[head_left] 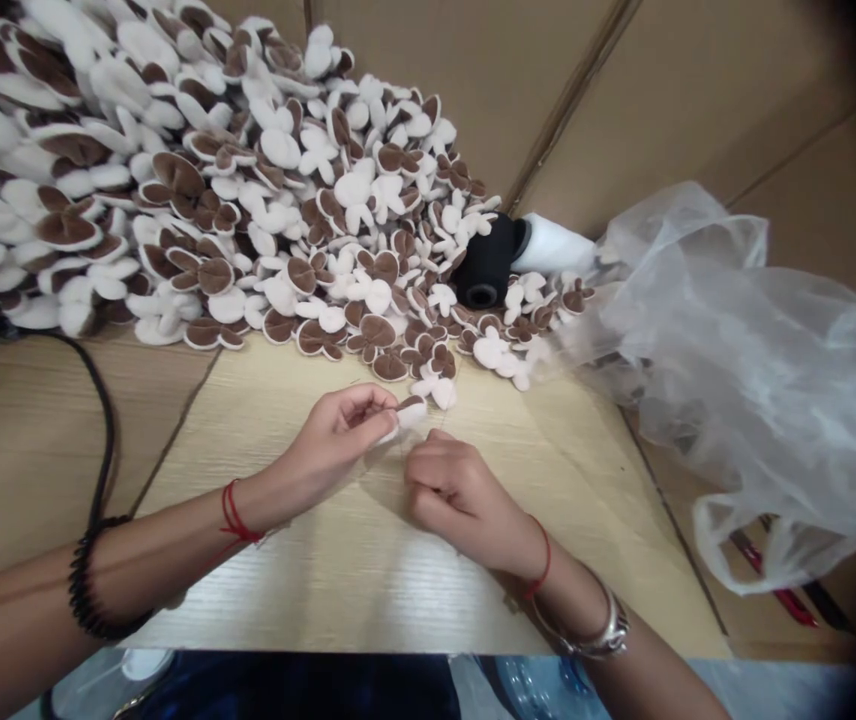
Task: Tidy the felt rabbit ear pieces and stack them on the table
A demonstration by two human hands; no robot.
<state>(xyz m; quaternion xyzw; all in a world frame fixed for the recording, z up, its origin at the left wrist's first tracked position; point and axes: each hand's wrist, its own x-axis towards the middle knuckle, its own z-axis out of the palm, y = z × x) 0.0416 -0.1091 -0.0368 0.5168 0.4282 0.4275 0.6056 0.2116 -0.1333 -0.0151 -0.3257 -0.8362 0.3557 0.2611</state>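
Between the thumb and fingers of my left hand [349, 425] is a small brown and white plush piece [411, 411], above the middle of the pale board [263, 590]. Just to its right, my right hand [458, 495] is closed in a pinch or loose fist, knuckles up; what its fingers hold, if anything, is too small to tell. The two hands are close but apart. Right behind the held piece lies a white bunny-shaped piece [435, 388], at the front edge of a large pile of similar brown and white pieces [278, 200].
A black thread spool [486, 262] and a white spool [554, 243] lie at the pile's right end. Crumpled clear plastic bags [765, 370] cover the right side, with a red-handled tool [792, 603] beneath. A black cable [108, 430] runs down the left.
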